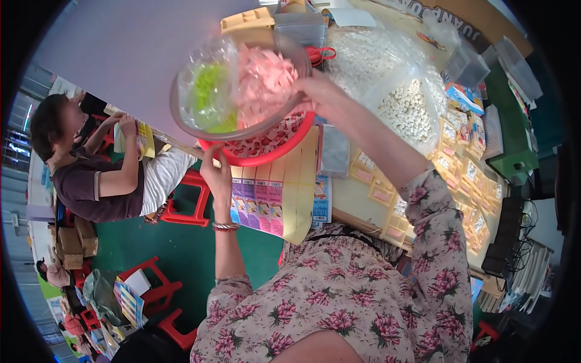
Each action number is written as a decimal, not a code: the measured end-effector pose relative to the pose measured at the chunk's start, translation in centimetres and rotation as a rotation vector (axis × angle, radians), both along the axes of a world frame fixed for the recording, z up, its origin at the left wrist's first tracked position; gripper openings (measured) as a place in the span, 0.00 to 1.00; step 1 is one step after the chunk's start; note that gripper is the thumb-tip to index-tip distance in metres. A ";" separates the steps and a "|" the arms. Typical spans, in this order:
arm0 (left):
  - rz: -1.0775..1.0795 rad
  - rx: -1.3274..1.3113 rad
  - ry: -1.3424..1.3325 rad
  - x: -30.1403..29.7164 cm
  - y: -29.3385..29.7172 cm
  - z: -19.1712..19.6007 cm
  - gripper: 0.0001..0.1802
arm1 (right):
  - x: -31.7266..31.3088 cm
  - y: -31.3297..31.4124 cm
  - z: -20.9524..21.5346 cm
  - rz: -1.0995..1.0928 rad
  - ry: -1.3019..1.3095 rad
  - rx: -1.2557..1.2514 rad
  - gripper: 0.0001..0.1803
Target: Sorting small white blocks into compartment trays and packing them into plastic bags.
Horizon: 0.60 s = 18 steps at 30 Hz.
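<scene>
A translucent round bowl (301,57) is held over a red basin (260,161). Inside the bowl lie many pale pink strips (266,78) and a clear plastic bag of bright green pieces (209,85), blurred by motion. My right hand (319,94) is closed on the bowl's right rim. At the lower left, my left hand (216,172) has its fingertips at the bowl's near edge, in front of the red basin's rim; the exact grip is partly hidden. Small red-and-white packets (272,144) fill the basin, partly covered by the bowl.
Yellow-edged printed sheets (266,202) lie at the table's near edge. To the right are a large clear bag of small white pieces (405,112) and rows of small yellow trays (448,145). A co-worker (103,163) sits at left, near a red stool (190,202).
</scene>
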<state>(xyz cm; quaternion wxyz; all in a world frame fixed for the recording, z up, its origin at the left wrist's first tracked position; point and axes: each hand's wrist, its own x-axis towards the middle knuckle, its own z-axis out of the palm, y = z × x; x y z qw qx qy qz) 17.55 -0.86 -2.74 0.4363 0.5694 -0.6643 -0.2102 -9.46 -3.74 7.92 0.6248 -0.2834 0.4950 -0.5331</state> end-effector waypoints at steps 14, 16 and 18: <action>-0.942 0.192 -0.524 -10.7 -10.6 -0.8 0.53 | -3.4 2.6 5.3 0.033 -0.077 -0.178 0.18; -0.935 0.152 -0.561 -10.2 -11.1 -2.4 0.53 | -3.3 2.7 4.9 0.018 -0.098 -0.148 0.18; -0.939 0.110 -0.605 -10.3 -11.3 -3.0 0.53 | -3.5 2.8 4.6 0.008 -0.121 -0.158 0.13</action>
